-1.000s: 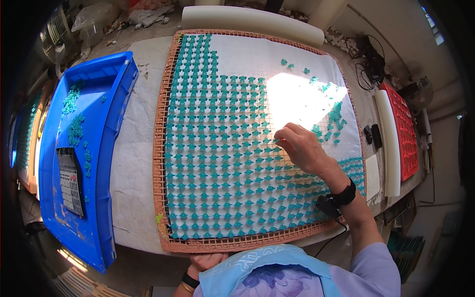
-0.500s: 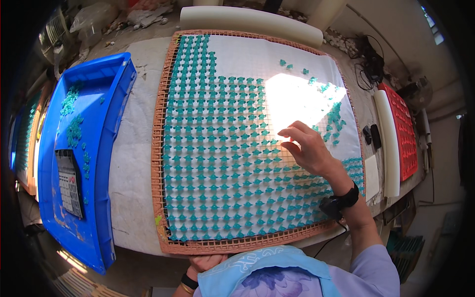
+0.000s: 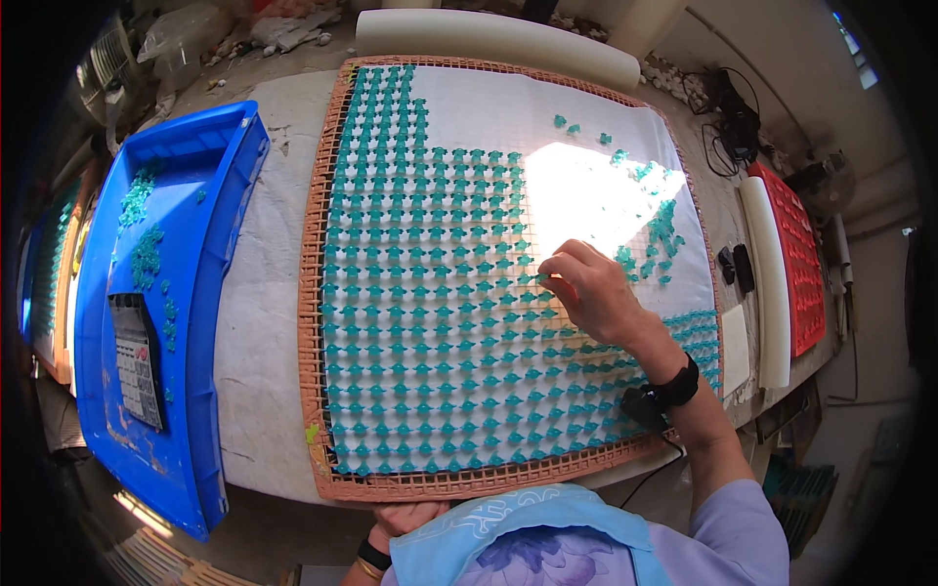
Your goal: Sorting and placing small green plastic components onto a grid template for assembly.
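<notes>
A wide frame with an orange-brown lattice border [image 3: 311,293] lies in front of me, covered in white cloth. Rows of small teal plastic pieces [image 3: 420,291] stand on it, filling its left and near parts. My right hand [image 3: 594,293] is over the middle, thumb and forefinger pinched on a small teal piece at the right end of a row, partly hidden by the fingertips. Loose teal pieces [image 3: 662,230] lie scattered on the cloth beyond that hand. My left hand [image 3: 408,516] is curled at the frame's near edge, its fingers mostly hidden.
On the left stands a blue plastic tray [image 3: 220,210] with more teal pieces and a dark calculator [image 3: 137,361] in it. A white roll [image 3: 498,44] lies behind the frame. At right are another white roll [image 3: 765,283], a red panel [image 3: 789,264] and small black objects [image 3: 743,268].
My right hand has moved slightly left, and its thumb and forefinger, apart before, have come together at the row's end. My left hand has stayed where it was.
</notes>
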Motion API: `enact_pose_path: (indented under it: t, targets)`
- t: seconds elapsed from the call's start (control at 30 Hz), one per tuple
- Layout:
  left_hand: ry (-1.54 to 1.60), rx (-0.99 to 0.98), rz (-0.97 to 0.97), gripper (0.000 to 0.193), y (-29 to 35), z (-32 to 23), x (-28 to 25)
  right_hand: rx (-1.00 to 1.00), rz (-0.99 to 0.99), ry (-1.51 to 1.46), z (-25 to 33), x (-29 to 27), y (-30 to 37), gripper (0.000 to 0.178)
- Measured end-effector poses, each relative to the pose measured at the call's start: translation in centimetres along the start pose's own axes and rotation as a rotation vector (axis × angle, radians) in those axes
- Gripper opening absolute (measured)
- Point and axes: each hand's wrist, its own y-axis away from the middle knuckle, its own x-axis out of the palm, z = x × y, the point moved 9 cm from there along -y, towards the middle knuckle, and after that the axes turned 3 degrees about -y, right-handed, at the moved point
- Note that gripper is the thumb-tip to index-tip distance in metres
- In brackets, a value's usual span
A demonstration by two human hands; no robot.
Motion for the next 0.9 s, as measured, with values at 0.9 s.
enact_pose_path:
  t: [0.9]
  targets:
    - [-0.042, 0.046, -0.033, 0.01, -1.2, -0.6, -0.8, 0.073, 0.012, 0.167, -2.1, -1.8, 0.4, 0.009]
